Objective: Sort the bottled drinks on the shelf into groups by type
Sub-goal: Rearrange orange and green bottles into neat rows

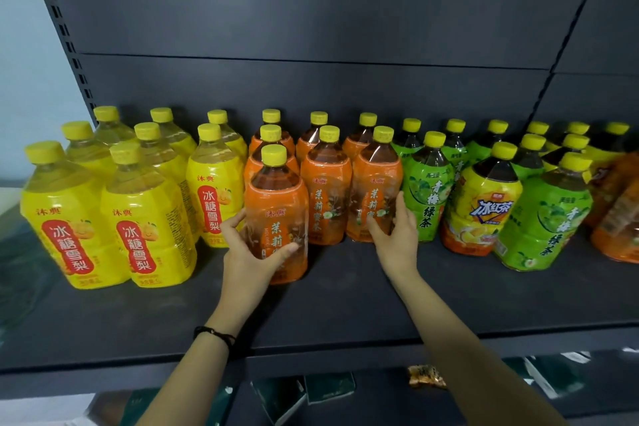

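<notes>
your left hand (254, 252) curls round the front orange bottle (276, 207) at frame centre; your right hand (396, 233) clasps the next orange bottle (375, 183) just right. you're likely squaring the orange group, so next line both up with their rows.

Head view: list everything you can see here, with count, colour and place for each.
yellow-label bottles: eight, clear drink, yellow caps, shelf's left
orange-label bottles: seven, dark drink, yellow caps, centre
green-label bottles: several, count unclear, right of centre
yellow-and-orange-label bottle: one, front, among the green ones
blurred orange bottles: count unclear, far right edge
shelf: one, dark grey
orange packet: one, level below
wristband: one, black, left wrist
left hand: grips the frontmost orange bottle
right hand: holds the right front orange bottle
</notes>
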{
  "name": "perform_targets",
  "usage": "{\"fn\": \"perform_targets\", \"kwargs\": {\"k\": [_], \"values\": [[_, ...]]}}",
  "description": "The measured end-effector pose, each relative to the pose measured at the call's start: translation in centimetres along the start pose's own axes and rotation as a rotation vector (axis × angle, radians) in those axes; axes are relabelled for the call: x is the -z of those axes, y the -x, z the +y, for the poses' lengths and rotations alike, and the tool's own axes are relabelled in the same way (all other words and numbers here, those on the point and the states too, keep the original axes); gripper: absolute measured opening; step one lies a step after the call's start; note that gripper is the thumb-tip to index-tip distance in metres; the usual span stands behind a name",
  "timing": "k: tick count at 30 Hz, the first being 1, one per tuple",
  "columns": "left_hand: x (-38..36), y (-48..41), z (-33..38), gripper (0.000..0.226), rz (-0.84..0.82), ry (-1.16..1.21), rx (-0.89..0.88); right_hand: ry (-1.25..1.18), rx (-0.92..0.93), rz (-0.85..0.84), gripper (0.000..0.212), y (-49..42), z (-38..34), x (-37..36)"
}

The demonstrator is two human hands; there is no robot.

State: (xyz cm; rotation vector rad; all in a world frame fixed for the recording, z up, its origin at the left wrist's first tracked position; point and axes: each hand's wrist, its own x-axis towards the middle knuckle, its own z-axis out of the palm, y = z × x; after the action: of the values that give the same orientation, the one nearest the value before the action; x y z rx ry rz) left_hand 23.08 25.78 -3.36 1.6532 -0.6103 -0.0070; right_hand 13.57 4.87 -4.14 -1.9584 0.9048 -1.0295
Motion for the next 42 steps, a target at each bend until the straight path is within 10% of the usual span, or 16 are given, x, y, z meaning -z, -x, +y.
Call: {"fn": "perform_targets", "kwargs": {"k": [6, 16, 23, 33, 42], "values": [[0.3, 1.1, -0.5, 0.092, 0.037, -0.030, -0.007, -0.014, -0.061, -0.054, 0.019, 1.3, 2.2, 2.6], [-5.3, 5.6, 1.9, 0.048, 0.511, -0.351, -0.090, -0.135, -0.053, -0.090, 0.013, 0.8, 5.3, 9.6], [-16.1, 9.5, 1.9, 0.046, -0.067, -0.791, -0.199, -0.118, 0.227, -0.131, 0.052, -0.7, 8.6, 16.5], [-18.3, 9.6, 1.4, 0.068, -0.067, -1.027, -0.179, 0.161, 0.295, -0.118, 0.105, -9.3, 4.2, 16.6], [-18.3, 9.7, 1.8, 0.067, -0.060, -0.999, -0.155, 0.295, 0.338, -0.063, 0.103, -10.6, 3.2, 17.5]]}}
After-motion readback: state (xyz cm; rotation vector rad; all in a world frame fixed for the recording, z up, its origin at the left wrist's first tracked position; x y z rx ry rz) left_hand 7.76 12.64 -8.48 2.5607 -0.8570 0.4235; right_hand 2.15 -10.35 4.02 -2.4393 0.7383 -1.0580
